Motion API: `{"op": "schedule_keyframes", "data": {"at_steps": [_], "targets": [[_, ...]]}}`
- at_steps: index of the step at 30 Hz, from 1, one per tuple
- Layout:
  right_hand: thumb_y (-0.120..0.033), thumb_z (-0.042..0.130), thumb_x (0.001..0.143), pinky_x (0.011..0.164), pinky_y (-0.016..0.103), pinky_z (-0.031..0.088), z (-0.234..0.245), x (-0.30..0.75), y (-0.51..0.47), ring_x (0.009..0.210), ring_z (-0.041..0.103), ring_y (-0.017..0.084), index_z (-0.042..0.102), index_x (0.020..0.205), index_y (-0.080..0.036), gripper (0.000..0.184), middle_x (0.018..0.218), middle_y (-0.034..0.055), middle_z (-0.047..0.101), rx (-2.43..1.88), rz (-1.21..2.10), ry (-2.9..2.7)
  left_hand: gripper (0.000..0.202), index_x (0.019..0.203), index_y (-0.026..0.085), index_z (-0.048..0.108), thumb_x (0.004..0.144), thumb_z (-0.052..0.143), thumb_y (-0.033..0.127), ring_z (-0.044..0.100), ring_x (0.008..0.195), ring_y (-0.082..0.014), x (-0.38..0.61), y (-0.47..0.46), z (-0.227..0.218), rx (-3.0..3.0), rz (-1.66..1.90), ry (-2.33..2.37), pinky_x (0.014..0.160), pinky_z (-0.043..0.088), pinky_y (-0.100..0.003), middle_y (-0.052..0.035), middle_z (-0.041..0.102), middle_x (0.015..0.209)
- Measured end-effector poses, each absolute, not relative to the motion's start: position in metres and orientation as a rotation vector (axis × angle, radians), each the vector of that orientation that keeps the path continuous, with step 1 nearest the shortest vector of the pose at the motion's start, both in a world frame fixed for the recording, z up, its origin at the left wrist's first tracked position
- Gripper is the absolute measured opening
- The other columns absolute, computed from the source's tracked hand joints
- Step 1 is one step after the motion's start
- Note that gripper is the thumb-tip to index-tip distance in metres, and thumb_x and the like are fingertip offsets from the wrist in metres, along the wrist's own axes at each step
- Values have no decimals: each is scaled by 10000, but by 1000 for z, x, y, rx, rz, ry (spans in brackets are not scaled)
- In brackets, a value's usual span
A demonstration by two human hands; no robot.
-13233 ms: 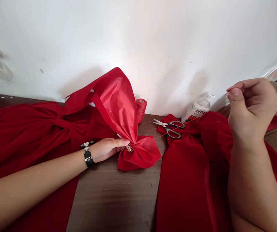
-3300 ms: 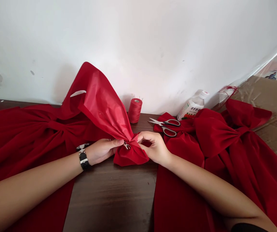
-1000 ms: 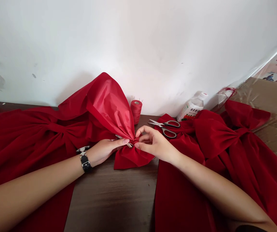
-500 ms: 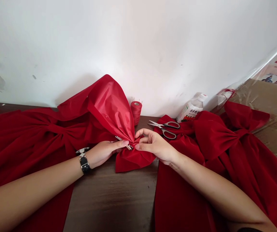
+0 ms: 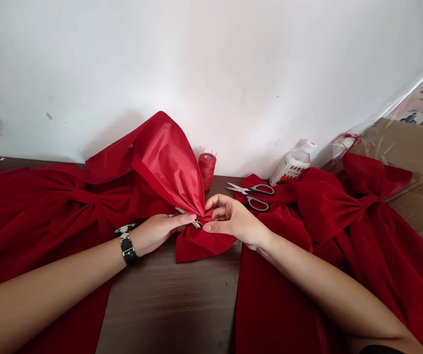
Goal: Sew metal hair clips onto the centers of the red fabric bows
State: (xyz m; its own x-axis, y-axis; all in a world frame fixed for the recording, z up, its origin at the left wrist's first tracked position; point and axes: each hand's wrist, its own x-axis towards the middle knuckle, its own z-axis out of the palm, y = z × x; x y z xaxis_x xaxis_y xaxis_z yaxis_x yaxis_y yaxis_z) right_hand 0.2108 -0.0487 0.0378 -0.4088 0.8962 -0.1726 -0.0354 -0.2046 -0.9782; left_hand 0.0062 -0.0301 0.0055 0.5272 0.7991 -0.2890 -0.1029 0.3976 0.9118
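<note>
A red fabric bow (image 5: 167,162) is bunched at its middle, its shiny underside facing me. Against that gathered middle lies a silver metal clip (image 5: 196,223). My left hand (image 5: 165,228), with a black-strapped watch at the wrist, is closed on the bow and clip, thumb pressing the metal. From the other side, my right hand (image 5: 233,219) has curled fingers at the gathered centre, thumb beside the clip's end. What its fingertips pinch is partly hidden, but they touch the red cloth. A lower loop of the bow spreads over the dark table (image 5: 167,305).
A red thread spool (image 5: 207,171) with needles on top stands behind the bow. Black-handled scissors (image 5: 257,191) lie on red cloth at the right, near a plastic bottle (image 5: 294,162). More large red bows (image 5: 362,206) cover both sides. A white wall (image 5: 211,73) rises behind.
Both hands stay at the bow's centre with almost no movement. The right thumb has shifted slightly left toward the clip, and the whole view has moved a little.
</note>
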Motion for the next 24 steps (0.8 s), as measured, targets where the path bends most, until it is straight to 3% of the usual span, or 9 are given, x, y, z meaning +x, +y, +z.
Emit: {"op": "schedule_keyframes", "data": {"at_steps": [17, 24], "targets": [[-217, 888, 555, 708, 236, 519, 33, 210, -48, 661, 678, 114, 547, 938, -179, 515, 674, -51, 664, -972, 1838, -1226, 390, 773, 198, 791, 602, 824, 547, 658, 1059, -307, 4, -31, 6, 1029, 635, 826, 1066, 418, -403, -71, 785, 973], [-246, 878, 583, 649, 203, 496, 39, 212, -49, 633, 655, 94, 524, 950, -184, 514, 706, -43, 668, -944, 1870, -1289, 359, 784, 188, 764, 628, 826, 505, 662, 1012, -280, 5, -27, 0, 982, 653, 733, 971, 476, -376, -70, 775, 972]]}}
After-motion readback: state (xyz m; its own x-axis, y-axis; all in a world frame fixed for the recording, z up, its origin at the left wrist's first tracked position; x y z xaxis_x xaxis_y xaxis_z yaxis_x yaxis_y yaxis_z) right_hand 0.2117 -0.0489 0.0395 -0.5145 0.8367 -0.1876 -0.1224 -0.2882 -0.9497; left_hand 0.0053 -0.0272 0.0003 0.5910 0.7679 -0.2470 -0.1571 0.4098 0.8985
